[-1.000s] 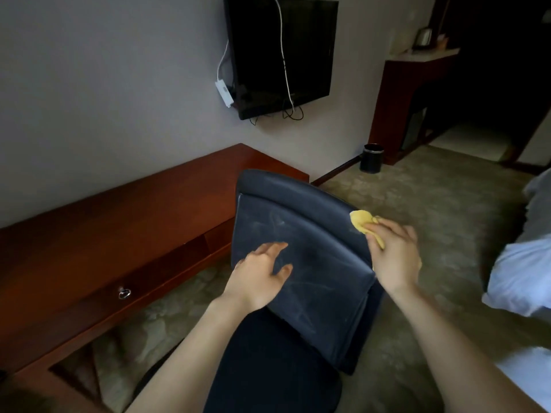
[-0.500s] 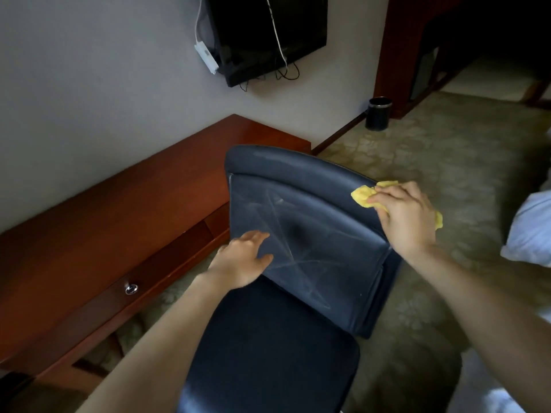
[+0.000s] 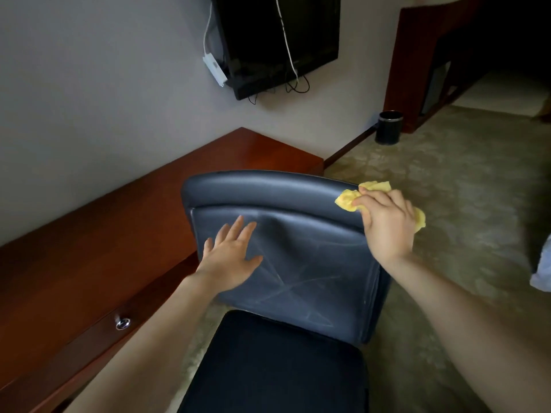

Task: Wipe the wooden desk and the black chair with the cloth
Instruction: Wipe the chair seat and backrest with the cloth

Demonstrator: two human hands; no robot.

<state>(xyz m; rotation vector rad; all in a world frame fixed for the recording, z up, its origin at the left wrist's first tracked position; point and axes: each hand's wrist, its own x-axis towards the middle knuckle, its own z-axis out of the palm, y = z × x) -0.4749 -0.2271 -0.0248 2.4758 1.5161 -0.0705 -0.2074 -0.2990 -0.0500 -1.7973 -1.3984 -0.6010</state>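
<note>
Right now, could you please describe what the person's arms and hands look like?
The left forearm and right forearm are bare, with no sleeves in view. The left hand and right hand wear no gloves, and no rings, watch or bracelet show.

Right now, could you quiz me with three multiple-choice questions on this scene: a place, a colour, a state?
1. Where is the cloth? A. on the floor B. at the top right corner of the chair back C. on the seat
2. What colour is it? A. yellow B. white C. blue
3. How is the left hand? A. open, flat on the chair back B. in a fist C. gripping the cloth
Answers: 1 B, the right hand holds it against that corner; 2 A, it shows bright yellow; 3 A, its fingers lie straight on the back.
</note>
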